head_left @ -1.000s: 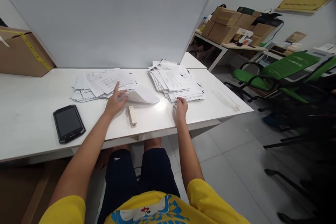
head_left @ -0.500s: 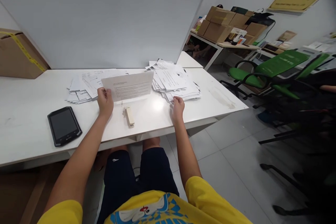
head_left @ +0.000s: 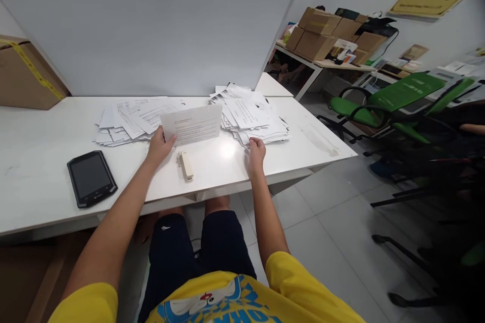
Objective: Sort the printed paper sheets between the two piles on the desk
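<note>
My left hand (head_left: 159, 148) is closed on the left edge of a printed sheet of paper (head_left: 195, 126), held tilted up above the table, its thumb lying across the front. At the near edge of the right-hand paper pile (head_left: 248, 113), my right hand (head_left: 257, 153) has its thumb and fingers pinched together on what looks like the corner of a sheet. Between my hands a cream stapler (head_left: 187, 166) lies on the white table (head_left: 212, 166). Another loose stack of papers (head_left: 131, 123) is behind my left hand, partly covered by the raised sheet.
A black handheld device (head_left: 92, 178) lies at the left of the table. A whiteboard (head_left: 151, 25) stands along the back edge, with a cardboard box (head_left: 28, 75) beside it. Green chairs (head_left: 405, 91) and a table with stacked boxes (head_left: 316, 33) are to the right.
My left hand has shifted right and slightly up along the sheet, its thumb now across the front. The right hand is nearly where it was.
</note>
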Tool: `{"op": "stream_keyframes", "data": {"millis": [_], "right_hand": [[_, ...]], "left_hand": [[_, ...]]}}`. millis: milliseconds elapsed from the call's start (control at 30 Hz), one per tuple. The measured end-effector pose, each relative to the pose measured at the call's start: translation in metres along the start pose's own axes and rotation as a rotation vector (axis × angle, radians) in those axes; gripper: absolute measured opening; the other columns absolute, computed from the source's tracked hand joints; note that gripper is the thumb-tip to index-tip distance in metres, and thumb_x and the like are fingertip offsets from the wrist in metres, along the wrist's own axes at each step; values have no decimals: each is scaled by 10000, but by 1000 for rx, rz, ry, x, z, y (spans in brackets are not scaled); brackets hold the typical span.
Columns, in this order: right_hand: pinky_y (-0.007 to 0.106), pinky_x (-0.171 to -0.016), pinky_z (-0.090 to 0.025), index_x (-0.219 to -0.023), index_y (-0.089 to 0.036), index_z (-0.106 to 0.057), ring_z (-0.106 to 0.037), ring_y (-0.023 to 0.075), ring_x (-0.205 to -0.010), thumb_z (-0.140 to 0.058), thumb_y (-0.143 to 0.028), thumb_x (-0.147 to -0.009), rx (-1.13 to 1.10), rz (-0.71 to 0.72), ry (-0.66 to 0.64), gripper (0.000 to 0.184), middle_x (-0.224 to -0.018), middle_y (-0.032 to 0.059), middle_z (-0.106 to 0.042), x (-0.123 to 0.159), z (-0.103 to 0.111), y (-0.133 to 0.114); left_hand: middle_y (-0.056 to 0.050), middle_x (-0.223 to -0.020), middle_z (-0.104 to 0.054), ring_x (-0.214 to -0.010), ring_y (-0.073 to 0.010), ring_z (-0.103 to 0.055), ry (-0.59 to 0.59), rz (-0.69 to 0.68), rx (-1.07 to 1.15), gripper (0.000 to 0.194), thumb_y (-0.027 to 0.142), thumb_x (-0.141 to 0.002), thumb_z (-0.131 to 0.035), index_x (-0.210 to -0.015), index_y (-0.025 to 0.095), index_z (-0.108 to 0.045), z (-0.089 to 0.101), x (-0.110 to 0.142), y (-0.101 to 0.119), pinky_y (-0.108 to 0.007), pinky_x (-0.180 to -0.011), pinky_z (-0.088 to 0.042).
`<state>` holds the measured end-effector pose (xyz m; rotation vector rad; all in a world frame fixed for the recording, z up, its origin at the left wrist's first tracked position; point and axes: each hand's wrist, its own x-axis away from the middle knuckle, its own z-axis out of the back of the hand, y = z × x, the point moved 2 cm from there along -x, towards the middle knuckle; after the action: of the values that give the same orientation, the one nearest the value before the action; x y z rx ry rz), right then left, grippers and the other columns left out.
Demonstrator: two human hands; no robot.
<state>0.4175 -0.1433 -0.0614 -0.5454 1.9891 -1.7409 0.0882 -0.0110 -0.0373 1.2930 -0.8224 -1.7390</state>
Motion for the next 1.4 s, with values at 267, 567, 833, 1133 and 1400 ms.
{"op": "stream_keyframes", "data": {"millis": [267, 567, 833, 1133, 1400], "right_hand": [[257, -676, -428, -894, -213, -644, -518, 139, -788, -555, -348, -728, -1, 13, -4, 232, -908, 24, -619, -2, 1, 3], [254, -656, -423, -882, -220, -643, -532, 141, -782, -554, -347, -729, 11, 16, -9, 218, -883, 19, -625, -1, 1, 3], [276, -689, -440, -905, -211, -641, -530, 147, -785, -541, -331, -761, 18, 15, -12, 212, -908, 28, -617, 0, 1, 1], [404, -978, -503, -1031, -237, -686, -606, 245, -1162, -573, -595, -841, 21, 173, -327, 421, -1092, 89, -696, 51, 7, -17], [466, -966, -540, -982, -204, -769, -684, 330, -1080, -857, -610, -622, -147, -428, -766, 549, -975, 111, -776, 140, 80, 28]], "left_hand": [[-115, -913, -773, -868, -286, -704, -127, 145, 89, 641, 700, -647, -793, -964, 143, -772, -3, 3, 2, -454, -843, -577], [-112, -1031, -774, -980, -276, -695, 4, 15, 115, 578, 667, -770, -720, -1038, 156, -759, -1, 9, 23, -420, -906, -567], [-65, -848, -742, -860, -262, -686, -72, 112, 45, 431, 561, -763, -738, -918, 160, -753, -7, 7, 25, -435, -859, -578], [-29, -680, -667, -779, -258, -695, 147, 159, 8, 321, 536, -831, -703, -833, 216, -723, -1, 109, 91, -366, -703, -604], [-136, -1059, -795, -1045, -366, -735, 53, 664, 272, 601, 690, -729, -745, -1042, 177, -759, -27, 257, 94, -499, -909, -615]]}}
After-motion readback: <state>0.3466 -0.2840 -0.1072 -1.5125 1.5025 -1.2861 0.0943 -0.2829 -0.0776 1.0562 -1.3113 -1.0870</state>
